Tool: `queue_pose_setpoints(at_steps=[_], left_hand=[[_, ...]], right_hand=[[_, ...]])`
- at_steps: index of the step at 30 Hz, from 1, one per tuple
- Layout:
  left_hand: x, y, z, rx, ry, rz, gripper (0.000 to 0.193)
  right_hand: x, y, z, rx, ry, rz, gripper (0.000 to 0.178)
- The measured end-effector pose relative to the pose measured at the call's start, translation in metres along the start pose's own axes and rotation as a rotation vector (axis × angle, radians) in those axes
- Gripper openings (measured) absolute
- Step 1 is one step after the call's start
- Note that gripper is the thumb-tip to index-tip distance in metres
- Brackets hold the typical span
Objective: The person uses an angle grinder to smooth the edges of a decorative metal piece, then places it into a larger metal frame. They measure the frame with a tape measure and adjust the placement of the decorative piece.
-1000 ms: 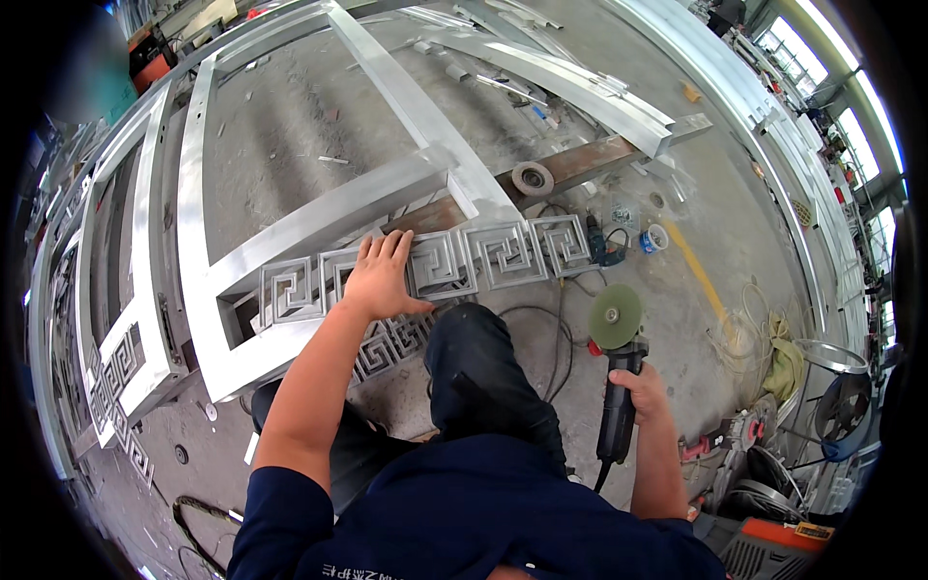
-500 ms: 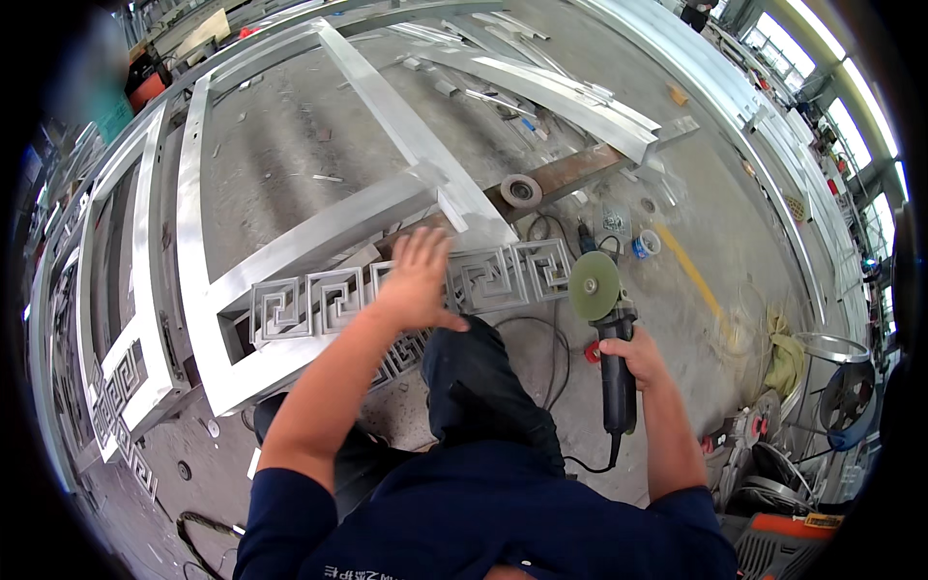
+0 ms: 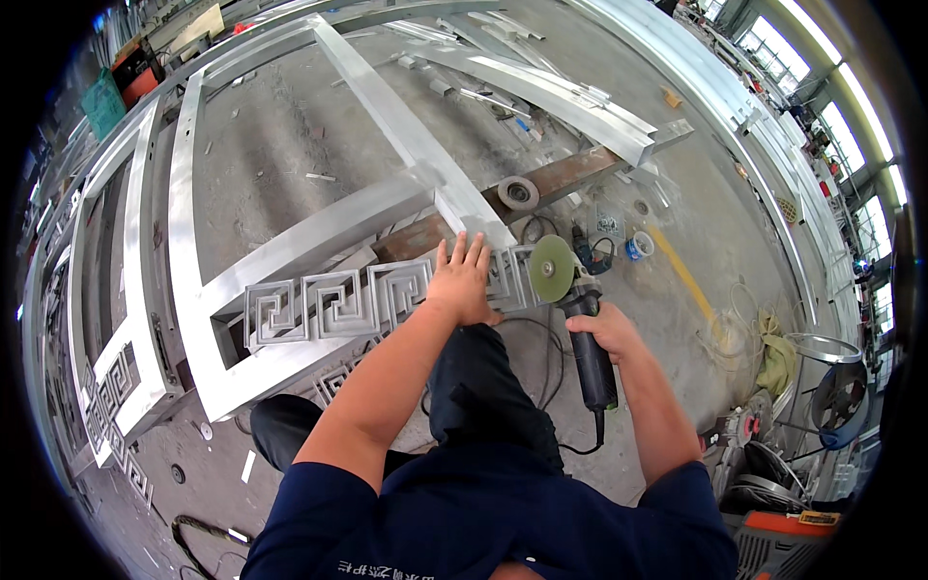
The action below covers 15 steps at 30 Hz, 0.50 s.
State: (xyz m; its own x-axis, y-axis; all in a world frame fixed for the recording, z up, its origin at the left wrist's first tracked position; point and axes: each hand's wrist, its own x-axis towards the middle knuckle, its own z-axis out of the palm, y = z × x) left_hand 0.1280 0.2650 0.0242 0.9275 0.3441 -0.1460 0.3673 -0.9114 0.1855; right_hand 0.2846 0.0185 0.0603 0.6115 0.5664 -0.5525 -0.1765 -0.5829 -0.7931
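Observation:
My right hand (image 3: 607, 330) is wrapped round the black body of an angle grinder (image 3: 592, 365). Its green disc (image 3: 551, 269) faces up, close to the right end of a silver metal fretwork strip (image 3: 333, 304) with a square spiral pattern. Flat on that strip, fingers stretched out, rests my left hand (image 3: 462, 282); it covers part of the pattern. The strip lies along the near end of a large silver metal frame (image 3: 372, 101). A cord runs from the grinder's lower end toward my legs.
A round grey wheel (image 3: 518, 193) sits on a rusty steel beam (image 3: 570, 179) beyond the strip. Right of the grinder stand a small blue-and-white tub (image 3: 639, 246) and a dark power tool (image 3: 592, 253). Metal offcuts, cables and an orange-and-grey case (image 3: 785, 543) lie around.
My left hand has moved right and come down flat on the fretwork strip. My right hand has brought the grinder left, its disc now nearer the strip's end.

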Motion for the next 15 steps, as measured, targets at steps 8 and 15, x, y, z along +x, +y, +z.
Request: queue_pose_setpoints(at_steps=[8,15], left_hand=[[0.000,-0.002,-0.002,-0.007,0.004,0.012,0.128],[-0.002,-0.002,-0.005,-0.027,0.007,0.017,0.128]], right_hand=[[0.010,-0.012,0.014,-0.081,0.062,-0.003,0.034],[0.015,-0.012,0.017,-0.090,0.058,-0.002,0.031]])
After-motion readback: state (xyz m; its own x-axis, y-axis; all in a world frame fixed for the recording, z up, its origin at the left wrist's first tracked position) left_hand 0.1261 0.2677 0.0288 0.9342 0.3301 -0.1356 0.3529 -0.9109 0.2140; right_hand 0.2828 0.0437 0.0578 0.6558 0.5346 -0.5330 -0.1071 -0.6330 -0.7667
